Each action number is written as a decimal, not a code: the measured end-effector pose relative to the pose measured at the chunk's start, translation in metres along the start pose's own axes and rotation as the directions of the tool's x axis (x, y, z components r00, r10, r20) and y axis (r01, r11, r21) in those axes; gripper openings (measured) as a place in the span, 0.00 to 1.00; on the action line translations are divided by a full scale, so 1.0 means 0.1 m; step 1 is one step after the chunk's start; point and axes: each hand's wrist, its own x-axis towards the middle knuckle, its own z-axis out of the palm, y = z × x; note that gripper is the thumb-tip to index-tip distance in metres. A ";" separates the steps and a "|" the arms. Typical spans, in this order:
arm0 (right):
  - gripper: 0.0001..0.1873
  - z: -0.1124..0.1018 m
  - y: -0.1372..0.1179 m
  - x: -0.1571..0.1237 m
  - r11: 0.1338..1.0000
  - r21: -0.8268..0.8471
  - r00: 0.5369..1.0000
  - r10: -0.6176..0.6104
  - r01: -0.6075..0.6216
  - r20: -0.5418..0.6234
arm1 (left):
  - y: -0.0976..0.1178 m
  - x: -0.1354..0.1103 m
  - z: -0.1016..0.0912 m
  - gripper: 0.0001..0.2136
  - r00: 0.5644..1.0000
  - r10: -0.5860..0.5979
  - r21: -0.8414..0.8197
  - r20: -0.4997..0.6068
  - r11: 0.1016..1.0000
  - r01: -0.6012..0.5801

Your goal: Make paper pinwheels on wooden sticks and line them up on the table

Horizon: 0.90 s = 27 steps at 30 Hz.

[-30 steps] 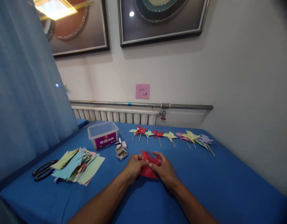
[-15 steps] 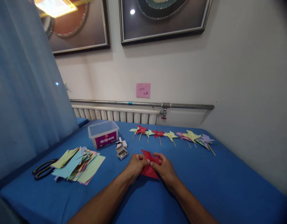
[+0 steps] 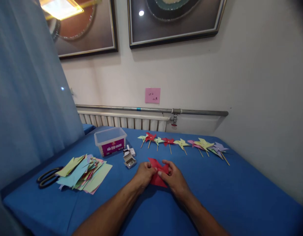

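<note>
A red paper pinwheel blade (image 3: 159, 180), partly folded, is held between both hands above the blue-covered table. My left hand (image 3: 145, 174) pinches its left side, thumb near the paper's centre. On the other side, my right hand (image 3: 175, 177) grips the paper with thumb in front and fingers curled behind the right edge. The thumbs almost meet at the middle and hide the centre. A small open cardboard box (image 3: 129, 160) with tiny contents lies just beyond my left hand.
Several finished pinwheels on sticks, one a red pinwheel (image 3: 169, 141), lie in a row at the back. Left are a clear plastic tub (image 3: 110, 135), a pile of coloured paper (image 3: 99, 177) and scissors (image 3: 47, 178). A blue curtain (image 3: 35, 82) hangs at far left.
The whole view has shifted slightly, so everything sits a little further right. Both hands keep their hold on the red paper; my right thumb and fingers have shifted slightly.
</note>
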 end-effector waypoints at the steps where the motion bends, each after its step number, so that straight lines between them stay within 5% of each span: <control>1: 0.35 0.00 0.00 0.00 0.999 0.047 1.000 0.011 -0.011 0.002 | 0.00 0.00 0.00 0.08 1.000 0.005 0.009 -0.014 1.000 -0.005; 6: 0.33 0.00 -0.01 -0.06 0.950 0.300 0.996 0.093 -0.089 0.000 | 0.01 -0.01 0.01 0.08 0.998 0.011 0.012 -0.060 1.000 -0.010; 12: 0.22 0.02 -0.13 -0.17 0.920 0.312 0.971 0.216 -0.238 0.103 | 0.06 -0.02 0.01 0.10 0.993 0.008 -0.019 -0.120 1.000 -0.010; 27: 0.23 0.07 0.14 -0.05 1.000 -0.020 0.997 0.014 -0.016 -0.082 | 0.19 -0.13 0.13 0.07 0.987 -0.028 -0.042 -0.160 0.999 0.022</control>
